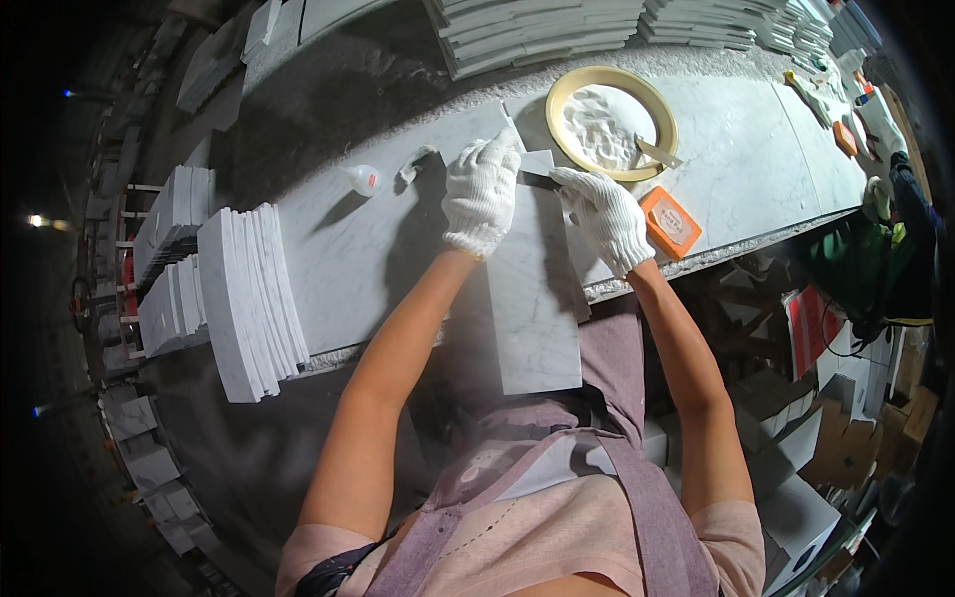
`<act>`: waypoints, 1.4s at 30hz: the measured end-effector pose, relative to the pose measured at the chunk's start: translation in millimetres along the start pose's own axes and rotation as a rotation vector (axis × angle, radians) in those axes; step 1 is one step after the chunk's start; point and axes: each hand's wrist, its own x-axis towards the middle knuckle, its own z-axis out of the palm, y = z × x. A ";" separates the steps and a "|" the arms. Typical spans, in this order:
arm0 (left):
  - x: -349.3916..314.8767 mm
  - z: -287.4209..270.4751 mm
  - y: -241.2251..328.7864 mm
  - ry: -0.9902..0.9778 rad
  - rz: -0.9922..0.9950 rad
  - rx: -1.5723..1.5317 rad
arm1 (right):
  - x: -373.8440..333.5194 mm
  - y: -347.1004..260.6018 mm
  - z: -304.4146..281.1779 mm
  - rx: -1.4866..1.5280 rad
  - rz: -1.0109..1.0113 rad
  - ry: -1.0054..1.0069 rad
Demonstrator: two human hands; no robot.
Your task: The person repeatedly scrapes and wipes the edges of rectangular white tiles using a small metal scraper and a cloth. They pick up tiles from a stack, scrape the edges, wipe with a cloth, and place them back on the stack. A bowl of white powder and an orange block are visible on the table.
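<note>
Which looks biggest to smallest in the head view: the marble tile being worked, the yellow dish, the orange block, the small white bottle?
1. marble tile
2. yellow dish
3. orange block
4. small white bottle
Fisheye bending and nearness may exaggerate the tile.

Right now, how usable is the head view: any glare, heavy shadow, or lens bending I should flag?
Head view: strong fisheye bending, the workbench edge curves and the corners go black; the bench top is brightly lit with no harsh glare; the left hand casts a dark shadow onto the marble tile; the right hand is sharp, the rim soft.
</note>
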 end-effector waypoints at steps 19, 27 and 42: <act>0.4 -1.6 5.9 0.046 0.032 0.056 | -2.5 -27.6 -15.8 0.230 0.318 -0.023; 0.5 -0.3 4.1 0.046 0.016 0.044 | -2.3 -2.0 -21.1 -0.057 -0.070 -0.189; -2.8 3.0 -1.3 0.037 -0.024 -0.029 | -118.8 -17.5 -96.1 0.926 0.705 0.013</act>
